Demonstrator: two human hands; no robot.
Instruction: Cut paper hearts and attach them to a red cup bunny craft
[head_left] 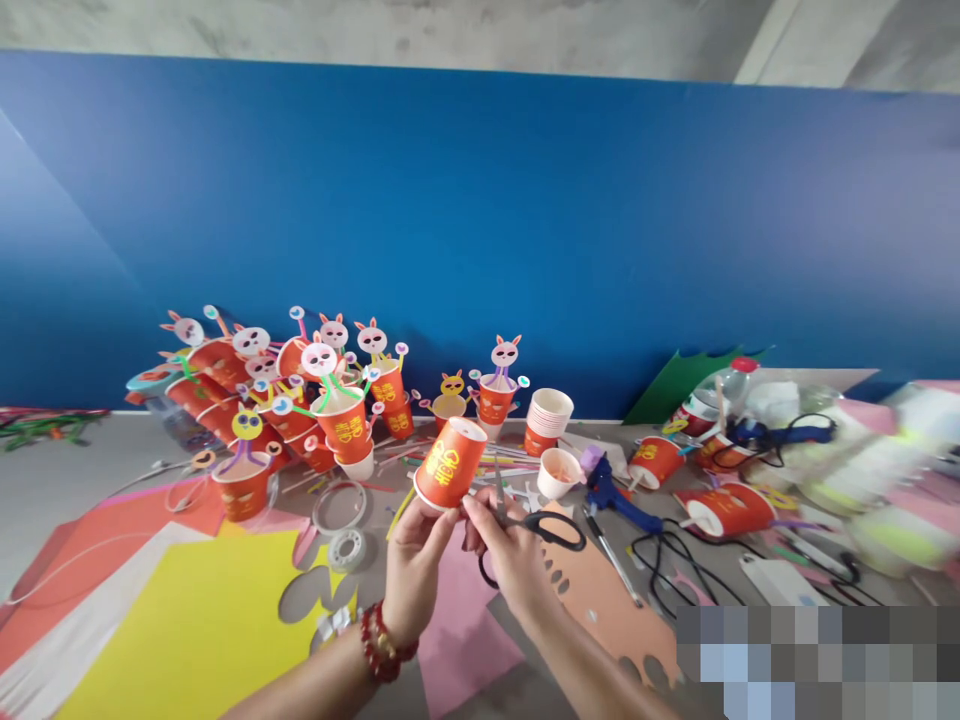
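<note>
A red paper cup (451, 462) with yellow characters is tilted upside down, its white base up and its wide rim low. My left hand (416, 565), with a red bead bracelet at the wrist, grips it by the rim. Black-handled scissors (559, 530) sit in my right hand (510, 555), blades pointing up and away beside the cup. Fingertips of that hand also meet the cup near its rim. Pink paper (465, 640) lies beneath both hands. Behind the cup stand a rabbit-faced cup (495, 402) and a stack of paper cups (546, 420).
Several red cups with animal faces (341, 425) crowd the left back. Yellow paper (195, 610), tape rolls (346, 550) and cut orange paper (600, 610) cover the table. At right lie a blue glue gun (619, 495), black cables, a pen (611, 555) and a plastic bottle (712, 400).
</note>
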